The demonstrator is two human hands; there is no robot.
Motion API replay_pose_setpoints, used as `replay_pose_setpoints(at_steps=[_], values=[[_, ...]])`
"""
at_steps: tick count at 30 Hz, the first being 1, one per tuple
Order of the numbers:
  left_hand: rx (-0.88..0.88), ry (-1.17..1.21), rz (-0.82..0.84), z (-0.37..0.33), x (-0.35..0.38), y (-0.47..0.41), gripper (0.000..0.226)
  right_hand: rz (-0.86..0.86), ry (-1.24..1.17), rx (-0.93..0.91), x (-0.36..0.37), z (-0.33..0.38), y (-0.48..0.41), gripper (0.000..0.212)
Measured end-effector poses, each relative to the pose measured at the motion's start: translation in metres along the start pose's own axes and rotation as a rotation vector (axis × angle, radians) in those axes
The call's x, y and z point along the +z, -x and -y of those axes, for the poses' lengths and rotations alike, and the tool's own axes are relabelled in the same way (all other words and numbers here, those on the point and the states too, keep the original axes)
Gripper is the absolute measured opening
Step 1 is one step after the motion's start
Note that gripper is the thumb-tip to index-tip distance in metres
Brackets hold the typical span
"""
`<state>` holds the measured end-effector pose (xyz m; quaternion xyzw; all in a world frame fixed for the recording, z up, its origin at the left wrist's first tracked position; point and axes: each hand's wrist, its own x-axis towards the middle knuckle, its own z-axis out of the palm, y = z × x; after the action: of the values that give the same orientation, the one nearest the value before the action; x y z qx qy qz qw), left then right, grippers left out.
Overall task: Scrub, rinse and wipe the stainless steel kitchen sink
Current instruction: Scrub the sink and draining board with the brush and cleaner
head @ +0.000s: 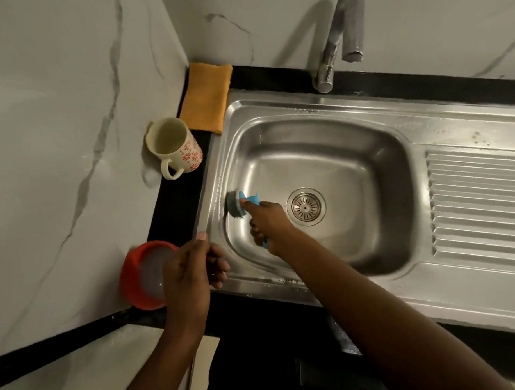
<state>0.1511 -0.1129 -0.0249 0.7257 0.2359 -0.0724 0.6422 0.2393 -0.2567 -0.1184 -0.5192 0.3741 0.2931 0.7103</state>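
Right hand [266, 220] tight around scrubber [234, 205] against wet, gleaming sink [277, 135] wall; left hand [191, 267] fisted.

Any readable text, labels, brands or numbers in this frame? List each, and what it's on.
None readable.
Cream mug: red flower pattern only, no lettering.
Chrome tap, stainless steel sink, orange folded cloth, red bowl, and blue-handled steel-wool scrubber in the right hand: no words, logos or numbers visible.

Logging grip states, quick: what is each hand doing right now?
Left hand: fingers curled, holding nothing visible.
Right hand: grips the blue-handled scrubber.
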Motion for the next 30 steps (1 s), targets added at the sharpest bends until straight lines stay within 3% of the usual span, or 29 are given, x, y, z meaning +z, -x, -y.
replay_pose_setpoints(at_steps=[6, 9, 11, 12, 15, 17, 20, 22, 24, 26, 28, 30], values=[[0.007, -0.028, 0.025, -0.003, 0.015, -0.019, 0.045, -0.162, -0.303, 0.006, 0.013, 0.083, -0.091, 0.037], [0.0, -0.018, 0.033, -0.004, 0.02, -0.026, 0.045, -0.095, -0.082, 0.058, -0.001, 0.068, -0.102, 0.028], [-0.016, -0.009, 0.061, -0.004, 0.021, -0.029, 0.046, 0.047, 0.168, 0.21, -0.015, 0.012, -0.088, 0.011], [-0.026, -0.013, 0.077, -0.004, 0.022, -0.029, 0.046, 0.115, 0.244, 0.307, -0.023, -0.015, -0.077, 0.015], [-0.046, -0.012, 0.1, -0.005, 0.023, -0.03, 0.045, 0.187, 0.281, 0.361, -0.028, -0.03, -0.065, 0.011], [-0.046, -0.019, 0.095, -0.005, 0.022, -0.031, 0.045, 0.143, 0.204, 0.286, -0.023, 0.01, -0.08, 0.011], [-0.044, -0.012, 0.063, -0.007, 0.022, -0.031, 0.045, 0.006, -0.213, 0.164, -0.013, 0.082, -0.105, 0.024], [-0.045, -0.011, 0.034, -0.006, 0.021, -0.03, 0.045, -0.012, -0.287, 0.131, -0.006, 0.094, -0.102, 0.023], [-0.053, 0.0, 0.03, -0.005, 0.019, -0.03, 0.045, 0.004, -0.135, 0.139, -0.005, 0.061, -0.098, 0.008], [-0.074, 0.002, 0.039, -0.002, 0.018, -0.03, 0.045, 0.059, 0.073, 0.269, -0.013, 0.009, -0.091, 0.018], [-0.082, -0.006, 0.051, -0.001, 0.019, -0.03, 0.044, 0.125, 0.158, 0.436, -0.025, -0.028, -0.081, 0.012], [-0.085, -0.004, 0.065, 0.0, 0.02, -0.03, 0.044, 0.146, 0.206, 0.441, -0.027, -0.025, -0.08, 0.012]])
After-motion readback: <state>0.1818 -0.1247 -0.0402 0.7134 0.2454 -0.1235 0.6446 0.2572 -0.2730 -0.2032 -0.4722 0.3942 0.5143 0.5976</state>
